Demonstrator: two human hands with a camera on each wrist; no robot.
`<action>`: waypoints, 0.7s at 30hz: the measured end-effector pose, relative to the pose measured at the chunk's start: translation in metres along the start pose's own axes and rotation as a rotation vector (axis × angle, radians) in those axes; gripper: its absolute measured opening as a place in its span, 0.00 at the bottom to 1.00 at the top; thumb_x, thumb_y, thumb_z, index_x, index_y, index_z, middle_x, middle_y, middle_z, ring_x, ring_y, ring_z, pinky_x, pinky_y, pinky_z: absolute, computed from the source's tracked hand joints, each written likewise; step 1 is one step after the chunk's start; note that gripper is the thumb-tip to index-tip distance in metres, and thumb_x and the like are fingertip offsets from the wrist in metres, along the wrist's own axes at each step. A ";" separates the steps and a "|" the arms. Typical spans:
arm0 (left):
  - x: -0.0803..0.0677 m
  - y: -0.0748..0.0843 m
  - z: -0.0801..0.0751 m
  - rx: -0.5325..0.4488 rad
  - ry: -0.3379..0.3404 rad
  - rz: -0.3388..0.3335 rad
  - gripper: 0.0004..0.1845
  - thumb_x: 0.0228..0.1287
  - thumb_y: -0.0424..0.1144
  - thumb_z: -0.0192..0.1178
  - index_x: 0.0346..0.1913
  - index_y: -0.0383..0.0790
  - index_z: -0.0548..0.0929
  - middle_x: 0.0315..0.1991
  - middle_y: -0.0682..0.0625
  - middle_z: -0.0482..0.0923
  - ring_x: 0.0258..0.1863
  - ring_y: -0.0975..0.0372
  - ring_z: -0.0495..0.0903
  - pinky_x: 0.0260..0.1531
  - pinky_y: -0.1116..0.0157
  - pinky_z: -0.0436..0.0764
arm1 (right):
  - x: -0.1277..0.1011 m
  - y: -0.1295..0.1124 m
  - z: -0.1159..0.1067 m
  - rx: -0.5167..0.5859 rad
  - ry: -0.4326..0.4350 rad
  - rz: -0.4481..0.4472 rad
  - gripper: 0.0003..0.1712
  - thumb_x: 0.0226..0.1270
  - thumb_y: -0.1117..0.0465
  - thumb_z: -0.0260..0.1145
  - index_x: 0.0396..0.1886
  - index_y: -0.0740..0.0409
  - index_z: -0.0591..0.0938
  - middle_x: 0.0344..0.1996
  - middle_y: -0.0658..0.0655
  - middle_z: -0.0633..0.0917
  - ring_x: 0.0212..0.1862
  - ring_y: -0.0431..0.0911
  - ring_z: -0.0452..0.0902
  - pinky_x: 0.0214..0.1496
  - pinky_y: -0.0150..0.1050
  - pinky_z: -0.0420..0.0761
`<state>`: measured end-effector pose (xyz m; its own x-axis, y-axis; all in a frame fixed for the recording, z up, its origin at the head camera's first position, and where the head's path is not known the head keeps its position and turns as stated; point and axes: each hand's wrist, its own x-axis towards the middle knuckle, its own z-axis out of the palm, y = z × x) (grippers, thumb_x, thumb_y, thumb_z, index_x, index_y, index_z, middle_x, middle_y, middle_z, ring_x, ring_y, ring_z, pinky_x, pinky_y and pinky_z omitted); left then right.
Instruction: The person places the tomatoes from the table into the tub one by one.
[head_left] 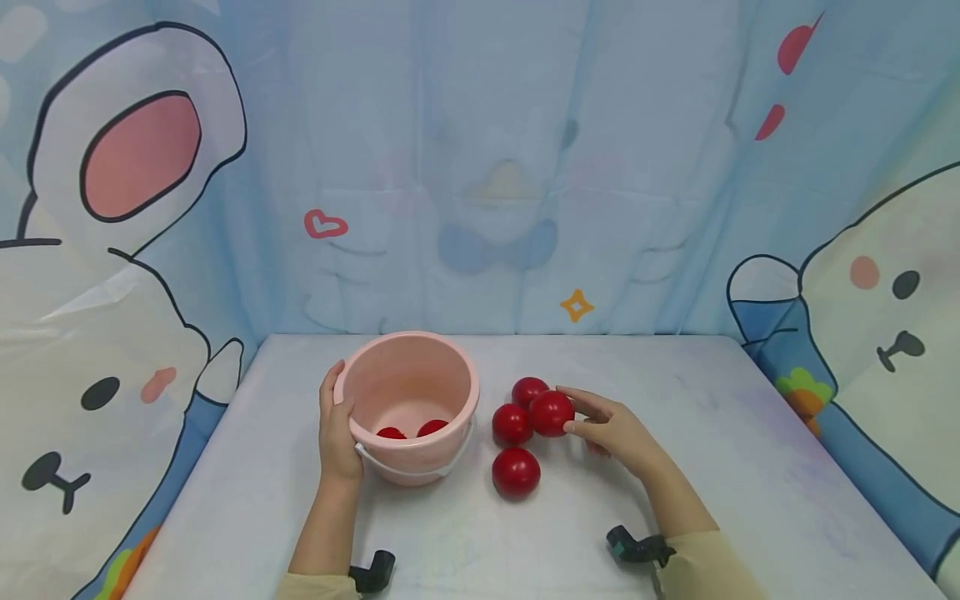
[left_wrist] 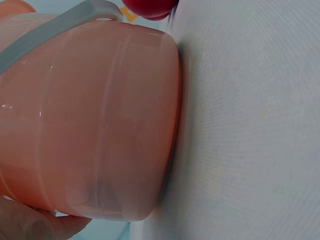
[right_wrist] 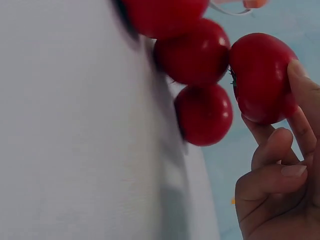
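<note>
A pink bucket (head_left: 401, 454) stands upright on the table, its pale handle (head_left: 450, 468) hanging at the front. My left hand (head_left: 340, 437) holds the bucket's left side, thumb near the rim. Inside the bucket, the tops of two red tomatoes (head_left: 432, 427) show; the rest is hidden by the wall. My right hand (head_left: 618, 433) pinches another tomato (right_wrist: 262, 80) between thumb and fingers; it is raised off the table, its green stem end showing in the right wrist view. Beside it sit three more tomatoes: a back one (head_left: 529, 390), a middle one (head_left: 512, 426) and a front one (head_left: 516, 472).
The white table (head_left: 750, 467) ends at a blue patterned curtain (head_left: 495, 167) behind it. Cartoon-printed sheets flank both sides. Dark wrist mounts (head_left: 637, 546) sit at the sleeve cuffs. The loose tomatoes lie between the bucket and my right hand.
</note>
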<state>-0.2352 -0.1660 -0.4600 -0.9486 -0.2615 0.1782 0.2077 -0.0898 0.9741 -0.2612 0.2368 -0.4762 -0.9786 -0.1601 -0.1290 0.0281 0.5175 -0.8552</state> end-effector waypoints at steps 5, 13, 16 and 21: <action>-0.001 0.002 0.000 -0.007 -0.002 -0.011 0.28 0.70 0.44 0.36 0.71 0.71 0.60 0.71 0.68 0.62 0.71 0.66 0.61 0.72 0.44 0.61 | 0.005 -0.016 -0.011 -0.011 0.013 -0.031 0.37 0.56 0.39 0.71 0.67 0.25 0.71 0.52 0.59 0.82 0.25 0.64 0.75 0.22 0.36 0.76; -0.002 0.003 0.000 -0.020 -0.006 -0.026 0.28 0.70 0.43 0.36 0.71 0.71 0.60 0.71 0.67 0.61 0.71 0.65 0.60 0.72 0.44 0.61 | 0.012 -0.037 -0.026 -0.036 0.023 -0.080 0.35 0.59 0.40 0.70 0.67 0.24 0.70 0.47 0.63 0.82 0.28 0.69 0.75 0.22 0.38 0.75; -0.002 0.002 0.000 -0.020 -0.007 -0.013 0.29 0.70 0.43 0.35 0.71 0.70 0.60 0.72 0.65 0.61 0.71 0.64 0.60 0.72 0.45 0.60 | 0.013 -0.046 -0.030 -0.033 0.026 -0.093 0.35 0.59 0.40 0.70 0.67 0.24 0.71 0.43 0.63 0.82 0.28 0.68 0.74 0.21 0.38 0.75; -0.002 0.001 0.000 -0.021 -0.010 0.001 0.29 0.69 0.43 0.35 0.71 0.70 0.60 0.71 0.65 0.61 0.70 0.64 0.61 0.72 0.45 0.60 | 0.017 -0.063 -0.036 -0.028 0.020 -0.115 0.35 0.59 0.40 0.70 0.67 0.25 0.71 0.41 0.60 0.82 0.24 0.58 0.75 0.22 0.38 0.75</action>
<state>-0.2332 -0.1656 -0.4591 -0.9508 -0.2520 0.1802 0.2131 -0.1099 0.9708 -0.2874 0.2313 -0.4062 -0.9790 -0.2029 -0.0203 -0.0902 0.5203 -0.8492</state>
